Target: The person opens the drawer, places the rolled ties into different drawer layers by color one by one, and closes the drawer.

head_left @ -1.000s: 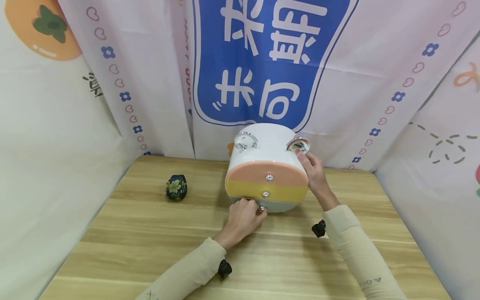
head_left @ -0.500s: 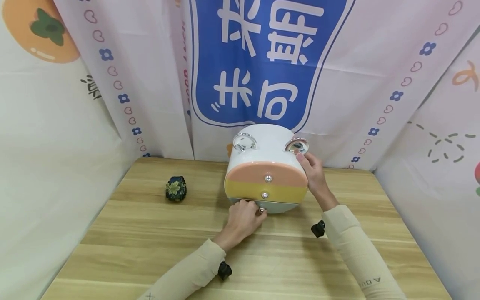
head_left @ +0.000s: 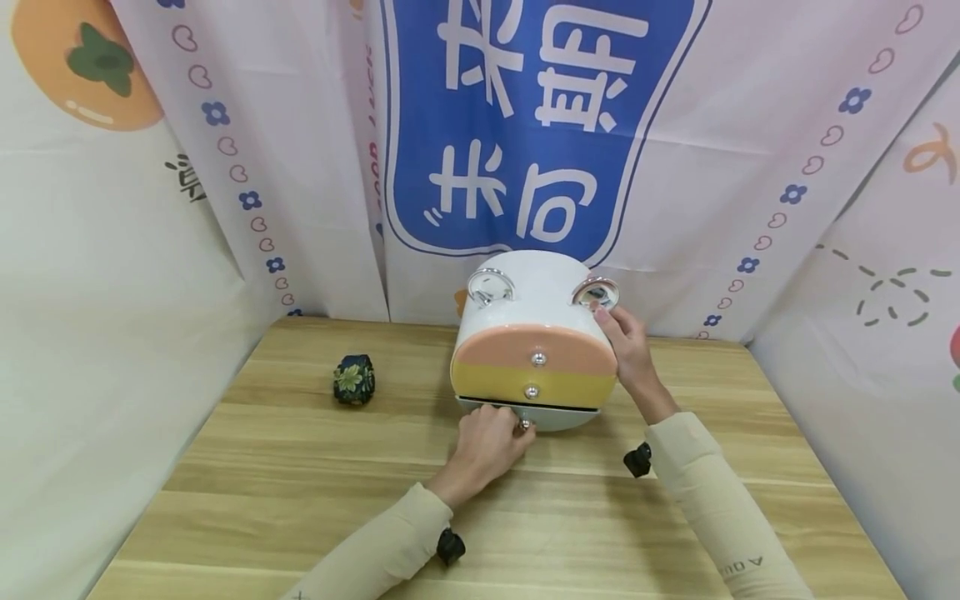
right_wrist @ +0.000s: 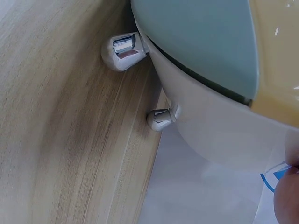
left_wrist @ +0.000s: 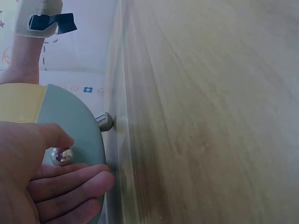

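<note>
A small rounded drawer cabinet (head_left: 525,287), white with peach, yellow and grey-green drawer fronts, stands on short silver feet (right_wrist: 124,51). With thumb and index finger my left hand (head_left: 483,446) pinches the silver knob (left_wrist: 61,157) of the bottom grey-green drawer (left_wrist: 70,112); its other fingers extend beneath the knob. A dark gap shows along that drawer's top edge, so it is slightly out. My right hand (head_left: 633,354) holds the cabinet's right side, thumb by the silver ring-shaped ear (head_left: 596,293). Most of its fingers are hidden behind the side.
A dark patterned lump with a yellow-green flower (head_left: 354,379) lies on the wooden table (head_left: 300,500) left of the cabinet. Printed cloth (head_left: 675,208) hangs close behind the cabinet and on both sides. Small black devices (head_left: 638,459) sit at both wrists.
The bottom drawer has come slightly out toward me, with a dark gap appearing above it. My left hand has moved slightly nearer with the knob; my right hand stays at the cabinet's side.
</note>
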Action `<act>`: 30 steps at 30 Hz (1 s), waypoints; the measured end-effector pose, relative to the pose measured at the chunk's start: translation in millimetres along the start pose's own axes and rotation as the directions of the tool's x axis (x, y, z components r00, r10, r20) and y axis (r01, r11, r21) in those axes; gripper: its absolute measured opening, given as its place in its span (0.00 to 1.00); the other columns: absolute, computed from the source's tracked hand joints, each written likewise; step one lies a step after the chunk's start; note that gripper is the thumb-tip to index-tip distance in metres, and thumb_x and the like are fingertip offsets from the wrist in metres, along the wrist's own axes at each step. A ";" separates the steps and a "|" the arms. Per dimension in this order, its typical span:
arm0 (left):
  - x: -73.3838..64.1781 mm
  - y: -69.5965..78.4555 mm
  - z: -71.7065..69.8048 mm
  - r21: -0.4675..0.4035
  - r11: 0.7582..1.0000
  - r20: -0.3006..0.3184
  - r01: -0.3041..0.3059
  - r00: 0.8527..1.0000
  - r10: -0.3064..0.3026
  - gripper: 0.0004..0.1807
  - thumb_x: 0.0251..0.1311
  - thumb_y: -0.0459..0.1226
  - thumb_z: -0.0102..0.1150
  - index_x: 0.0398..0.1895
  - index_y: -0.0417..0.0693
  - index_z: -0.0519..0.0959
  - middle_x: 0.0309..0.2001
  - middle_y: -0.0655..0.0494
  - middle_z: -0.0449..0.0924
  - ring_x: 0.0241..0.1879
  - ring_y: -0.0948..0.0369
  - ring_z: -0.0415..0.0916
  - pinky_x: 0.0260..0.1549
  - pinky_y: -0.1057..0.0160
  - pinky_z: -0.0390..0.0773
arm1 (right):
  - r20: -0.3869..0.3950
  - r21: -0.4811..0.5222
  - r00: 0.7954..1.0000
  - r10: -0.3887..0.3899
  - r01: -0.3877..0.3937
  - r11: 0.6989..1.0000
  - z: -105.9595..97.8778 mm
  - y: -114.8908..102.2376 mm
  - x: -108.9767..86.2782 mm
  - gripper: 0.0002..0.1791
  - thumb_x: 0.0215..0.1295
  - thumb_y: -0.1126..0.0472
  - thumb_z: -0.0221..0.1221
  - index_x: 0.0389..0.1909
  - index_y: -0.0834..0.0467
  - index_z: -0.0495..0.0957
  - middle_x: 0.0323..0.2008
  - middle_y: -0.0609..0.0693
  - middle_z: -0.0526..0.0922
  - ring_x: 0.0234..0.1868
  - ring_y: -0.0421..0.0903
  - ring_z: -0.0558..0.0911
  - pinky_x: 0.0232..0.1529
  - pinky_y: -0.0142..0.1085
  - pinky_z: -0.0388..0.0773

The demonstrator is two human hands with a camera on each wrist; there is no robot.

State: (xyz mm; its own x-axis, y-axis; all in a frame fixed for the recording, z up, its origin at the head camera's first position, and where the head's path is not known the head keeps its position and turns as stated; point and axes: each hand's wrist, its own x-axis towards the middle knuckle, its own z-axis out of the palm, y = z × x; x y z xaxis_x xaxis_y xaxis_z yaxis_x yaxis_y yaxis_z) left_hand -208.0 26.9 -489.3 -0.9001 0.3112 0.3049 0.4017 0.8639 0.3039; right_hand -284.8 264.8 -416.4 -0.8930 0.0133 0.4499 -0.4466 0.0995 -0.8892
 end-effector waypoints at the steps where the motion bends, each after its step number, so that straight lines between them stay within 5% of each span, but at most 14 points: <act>1: -0.8 0.1 -0.5 -0.002 1.000 0.002 0.000 1.000 0.000 0.29 0.59 0.56 0.56 0.04 0.60 0.62 0.08 0.63 0.64 0.12 0.65 0.63 0.08 0.65 0.59 | 0.002 -0.001 1.000 0.001 -0.001 1.000 0.0 0.7 0.0 0.21 0.72 0.53 0.52 0.54 0.65 0.77 0.41 0.41 0.85 0.36 0.35 0.81 0.36 0.26 0.79; 18: -19.3 5.9 -8.1 0.014 0.999 -0.014 -0.041 0.999 0.041 0.23 0.58 0.56 0.57 0.08 0.62 0.71 0.09 0.65 0.64 0.12 0.67 0.63 0.08 0.67 0.58 | -0.029 -0.006 0.999 0.014 -0.015 1.000 1.1 -2.3 -1.0 0.18 0.72 0.57 0.51 0.53 0.66 0.77 0.39 0.39 0.84 0.37 0.35 0.81 0.38 0.25 0.78; 30: -37.8 10.1 -15.3 0.050 0.996 -0.011 -0.077 0.997 0.077 0.27 0.58 0.57 0.56 0.04 0.62 0.66 0.11 0.64 0.68 0.14 0.63 0.70 0.08 0.65 0.58 | -0.039 -0.025 0.999 0.004 -0.005 1.000 1.7 -1.8 -1.7 0.19 0.72 0.57 0.51 0.52 0.67 0.78 0.38 0.38 0.85 0.35 0.34 0.80 0.37 0.25 0.78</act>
State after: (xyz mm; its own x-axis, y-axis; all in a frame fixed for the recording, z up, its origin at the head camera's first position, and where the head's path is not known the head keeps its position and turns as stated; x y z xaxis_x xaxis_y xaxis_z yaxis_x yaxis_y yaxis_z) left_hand -167.3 17.9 -483.9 -0.8645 0.3726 0.3374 0.4604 0.8563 0.2340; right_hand -282.6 262.9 -415.6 -0.8920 0.0521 0.4490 -0.4403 0.1245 -0.8892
